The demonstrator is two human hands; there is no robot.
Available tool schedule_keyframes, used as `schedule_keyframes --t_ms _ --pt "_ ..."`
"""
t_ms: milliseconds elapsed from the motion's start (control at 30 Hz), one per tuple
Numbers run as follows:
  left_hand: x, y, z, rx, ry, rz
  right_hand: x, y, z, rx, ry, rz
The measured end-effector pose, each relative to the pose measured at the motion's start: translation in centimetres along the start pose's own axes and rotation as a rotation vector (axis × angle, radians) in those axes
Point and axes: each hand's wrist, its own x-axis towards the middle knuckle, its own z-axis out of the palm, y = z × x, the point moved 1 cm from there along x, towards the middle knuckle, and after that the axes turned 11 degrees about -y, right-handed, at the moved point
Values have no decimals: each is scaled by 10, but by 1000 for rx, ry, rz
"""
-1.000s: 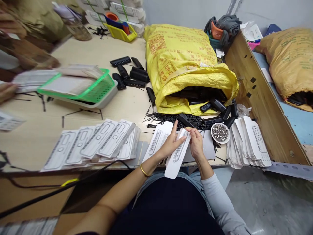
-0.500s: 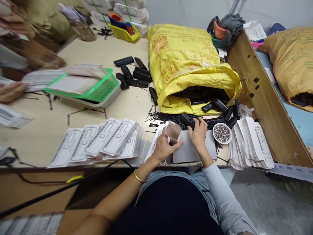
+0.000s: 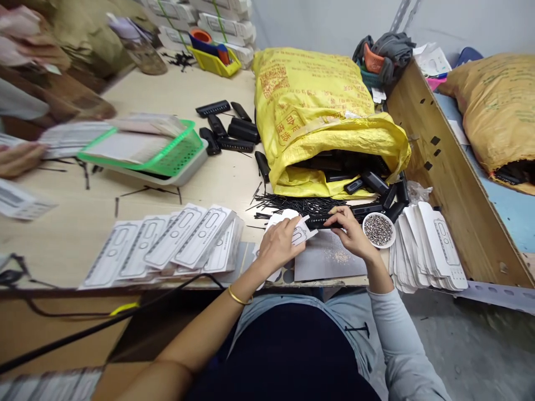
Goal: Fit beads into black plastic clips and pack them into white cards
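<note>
My left hand [image 3: 279, 243] holds a white printed paper box [image 3: 300, 234] open end toward the right, low over the table's front edge. My right hand [image 3: 353, 234] grips a long black plastic part [image 3: 321, 221] and its end meets the box's mouth. Below them lies a grey sheet [image 3: 328, 262] with small beads scattered on it. A small white bowl of metal beads [image 3: 378, 229] stands just right of my right hand. A pile of thin black pins [image 3: 292, 203] lies right behind both hands.
A yellow sack [image 3: 321, 117] spilling black parts lies behind. Flat white boxes are fanned out at left [image 3: 167, 245] and stacked at right [image 3: 430, 250]. A green basket [image 3: 167, 150] sits on a tray. Another person's hand [image 3: 19, 159] is at far left. A wooden board [image 3: 455, 184] bounds the right.
A second ago both hands held the white box upright. My right hand then reached to the black parts, took one, and now brings it to the box held by my left hand.
</note>
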Motion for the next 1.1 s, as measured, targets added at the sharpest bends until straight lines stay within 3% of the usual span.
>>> schedule_keyframes --t_ms 67,167,233,333,367,433,500,533,600,667,767,1000,1067,1100 --pt "-2 -3 -1 -41 1 -22 3 -3 -4 39 54 -9" --pt "-3 -4 -8 -94 0 -51 3 -7 -17 147 251 -27" --pt "-2 2 -11 -178 -23 36 3 -17 -16 187 170 -64" --pt "1 14 -12 -346 -17 184 9 -32 4 160 -106 -120" --pt "2 16 -11 -396 6 188 12 -31 11 153 -112 -119" --pt "1 16 -10 -493 75 121 19 -19 20 120 6 -49" --pt "-2 11 -10 -574 121 38 26 5 24 -48 172 146" --pt "-4 9 -10 -604 134 10 28 19 24 -213 184 277" --pt "-5 7 -10 -642 139 -3 31 44 27 -485 46 445" --pt "-5 9 -10 -654 152 3 31 59 29 -676 -52 491" --pt "1 17 -8 -635 191 19 28 65 31 -802 -64 462" --pt "11 31 -6 -540 196 66 33 66 22 -755 -125 403" --pt "12 31 -6 -534 201 62 30 62 12 -623 -25 397" --pt "12 31 -6 -531 202 60 27 58 6 -478 84 384"
